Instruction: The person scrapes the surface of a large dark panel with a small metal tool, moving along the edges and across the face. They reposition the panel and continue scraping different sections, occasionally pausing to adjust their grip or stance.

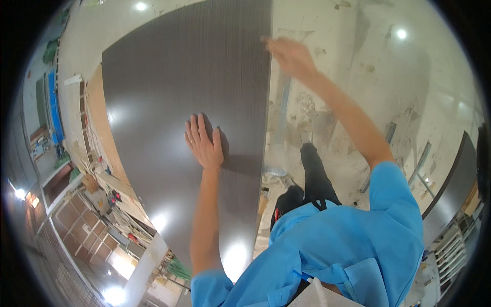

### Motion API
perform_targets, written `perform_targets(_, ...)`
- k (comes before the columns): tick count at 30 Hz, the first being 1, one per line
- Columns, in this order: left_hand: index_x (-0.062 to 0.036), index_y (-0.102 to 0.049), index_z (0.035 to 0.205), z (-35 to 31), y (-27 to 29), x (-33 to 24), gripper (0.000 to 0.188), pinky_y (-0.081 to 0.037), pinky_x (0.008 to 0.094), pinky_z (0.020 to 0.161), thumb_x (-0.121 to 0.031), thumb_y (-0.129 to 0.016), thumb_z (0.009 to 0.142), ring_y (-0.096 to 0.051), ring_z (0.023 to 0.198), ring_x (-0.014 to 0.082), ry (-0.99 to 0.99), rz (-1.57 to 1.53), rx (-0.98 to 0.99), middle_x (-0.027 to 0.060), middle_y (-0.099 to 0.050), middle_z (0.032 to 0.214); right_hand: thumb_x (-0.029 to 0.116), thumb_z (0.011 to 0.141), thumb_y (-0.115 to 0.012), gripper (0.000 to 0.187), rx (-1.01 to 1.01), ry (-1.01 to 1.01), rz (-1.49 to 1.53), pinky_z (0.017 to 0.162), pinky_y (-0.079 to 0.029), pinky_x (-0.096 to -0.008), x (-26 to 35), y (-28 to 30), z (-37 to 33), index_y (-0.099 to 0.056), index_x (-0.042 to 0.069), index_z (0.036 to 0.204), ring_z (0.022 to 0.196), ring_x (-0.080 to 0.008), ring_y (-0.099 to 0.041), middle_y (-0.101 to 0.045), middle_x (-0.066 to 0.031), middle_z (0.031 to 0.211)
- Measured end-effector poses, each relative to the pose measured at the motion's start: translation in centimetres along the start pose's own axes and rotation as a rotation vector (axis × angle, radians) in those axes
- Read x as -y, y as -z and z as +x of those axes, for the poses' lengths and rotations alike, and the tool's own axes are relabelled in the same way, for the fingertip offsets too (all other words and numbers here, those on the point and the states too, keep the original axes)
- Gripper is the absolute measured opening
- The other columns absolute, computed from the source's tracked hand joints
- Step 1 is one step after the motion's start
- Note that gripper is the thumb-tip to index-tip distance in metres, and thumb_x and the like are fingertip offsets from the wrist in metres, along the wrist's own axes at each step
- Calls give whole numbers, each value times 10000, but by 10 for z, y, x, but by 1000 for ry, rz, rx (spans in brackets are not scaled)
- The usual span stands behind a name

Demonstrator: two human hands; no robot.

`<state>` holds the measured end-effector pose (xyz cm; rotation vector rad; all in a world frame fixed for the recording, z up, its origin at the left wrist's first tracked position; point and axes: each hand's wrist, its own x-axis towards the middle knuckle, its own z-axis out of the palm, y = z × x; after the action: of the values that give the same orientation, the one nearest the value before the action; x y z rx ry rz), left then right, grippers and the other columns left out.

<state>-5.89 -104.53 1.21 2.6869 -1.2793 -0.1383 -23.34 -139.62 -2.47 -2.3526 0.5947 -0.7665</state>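
Note:
A large dark grey-brown panel [169, 82] with a fine-grained, glossy surface lies in front of me and to my left. My left hand [204, 148] rests flat near the panel's middle, fingers stretched out and holding nothing. At the panel's far right edge is my right hand [290, 55], the arm reaching well forward. Its fingers are closed and slightly blurred by motion. A small greyish tip shows at the fingertips by the edge, but I cannot make out what it is.
A stained pale floor [348, 102] stretches to the right, with narrow strips lying on it. Another dark panel [450, 189] leans at the far right beside a white slatted rack [452, 256]. Timber boards and clutter line the left side, near a blue upright piece [54, 107].

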Motion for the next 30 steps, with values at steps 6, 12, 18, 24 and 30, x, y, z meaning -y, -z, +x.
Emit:
perform_targets(6, -168, -453, 1670, 0, -2, 0, 666, -193, 605, 1329, -493, -505, 1090, -275, 1640, 397, -6, 2, -40, 136, -379, 1747, 179, 1084, -559, 386, 692, -358, 200, 746, -613, -458, 94, -35, -127, -622, 58, 1444, 838, -327, -716, -725, -137, 985)
perform_targets(12, -176, -453, 1670, 1, 2, -2, 661, -200, 590, 1332, -508, -492, 1100, -287, 1638, 385, 0, -12, -36, 127, -402, 1735, 162, 1062, -589, 462, 289, 146, 137, 824, -629, -485, 111, -33, -161, -586, 66, 1514, 933, -330, -741, -741, -123, 1110)
perform_targets(18, -193, -434, 1676, -1, 1, -3, 662, -200, 563, 1347, -526, -474, 1106, -293, 1638, 357, 11, 14, -53, 96, -404, 1738, 104, 989, -655, 489, -56, 184, 37, 738, -619, -437, 55, -38, -107, -638, 93, 1477, 943, -307, -739, -770, -108, 1095)
perform_targets(24, -175, -457, 1657, -7, 0, -6, 657, -217, 547, 1345, -526, -497, 1103, -305, 1633, 346, 2, -62, -113, 96, -419, 1729, 103, 993, -650, 492, 533, 259, 12, 736, -614, -429, 160, -42, -232, -640, 128, 1484, 957, -310, -733, -751, -92, 1106)
perform_targets(30, -130, -492, 1627, -123, -3, 10, 601, -254, 556, 1326, -427, -551, 1108, -340, 1612, 372, -102, -180, -94, 131, -462, 1695, 107, 983, -670, 386, 25, 41, -5, 720, -610, -421, 125, -44, -173, -678, 79, 1368, 899, -287, -733, -740, -107, 1028)
